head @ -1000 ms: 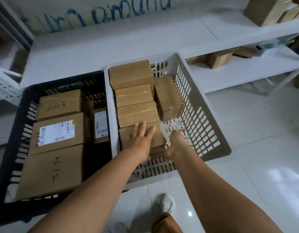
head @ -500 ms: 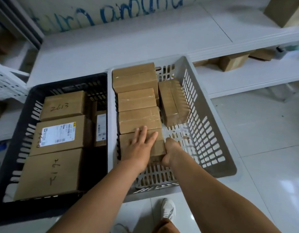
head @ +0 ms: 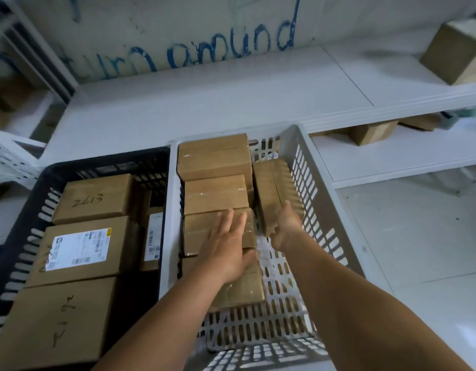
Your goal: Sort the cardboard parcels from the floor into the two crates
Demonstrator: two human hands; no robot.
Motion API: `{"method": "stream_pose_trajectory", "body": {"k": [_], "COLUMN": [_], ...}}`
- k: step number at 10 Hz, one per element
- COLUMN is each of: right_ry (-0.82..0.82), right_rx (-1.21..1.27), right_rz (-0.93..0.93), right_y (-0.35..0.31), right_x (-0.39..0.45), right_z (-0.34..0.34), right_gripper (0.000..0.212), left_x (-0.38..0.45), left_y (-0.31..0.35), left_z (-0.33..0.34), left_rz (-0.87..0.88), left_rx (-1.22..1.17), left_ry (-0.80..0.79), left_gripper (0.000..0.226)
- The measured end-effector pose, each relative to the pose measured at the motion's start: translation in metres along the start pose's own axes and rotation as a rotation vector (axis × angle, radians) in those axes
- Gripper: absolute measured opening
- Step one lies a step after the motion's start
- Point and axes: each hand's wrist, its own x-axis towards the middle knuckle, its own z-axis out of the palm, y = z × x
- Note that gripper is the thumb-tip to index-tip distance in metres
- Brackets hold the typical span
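A grey crate [head: 168, 210] holds several taped cardboard parcels in a column. One more parcel [head: 269, 186] lies lengthwise along its right wall. My left hand [head: 226, 247] lies flat, fingers apart, on the third parcel [head: 199, 231] of the column, with the thumb over the front parcel [head: 242, 290]. My right hand [head: 285, 228] is curled around the near end of the lengthwise parcel. To the left, a black crate [head: 97, 163] holds larger parcels: one marked 2613 [head: 95, 198], one with a white label [head: 81, 247], and one at the front [head: 57, 322].
A low white shelf [head: 204, 103] runs behind both crates, below a wall with blue writing. More boxes sit on it at the upper right [head: 456, 49] and on the lower shelf [head: 373, 132]. White floor tiles [head: 418, 250] lie to the right of the grey crate.
Both hands have left the front parcel and reached further in. The left now rests on the parcel behind it, and the right has closed on the lengthwise parcel.
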Motion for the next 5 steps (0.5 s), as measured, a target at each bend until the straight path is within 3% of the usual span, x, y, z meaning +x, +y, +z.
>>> {"method": "stream_pose_trajectory", "body": {"k": [2,4,5], "right_ry": [-0.047,0.012,-0.019], "right_rx": [0.095,0.081,0.041], "right_rz": [0.022,0.043,-0.001], "right_y": [-0.006,-0.010,-0.013], "right_x": [0.017,0.006,-0.013], "right_z": [0.014,0.003,0.004], "right_gripper": [0.069,0.060,0.056], "left_x": [0.014,0.011,0.005], "left_y": [-0.006,-0.007,-0.007], "left_z": [0.006,0.003,-0.005], "left_rz": [-0.035,-0.019,-0.001], "left_rx": [0.007,-0.012,-0.067], "left_ry": [-0.015,-0.003,0.085], "left_gripper": [0.085,0.084,0.081]}}
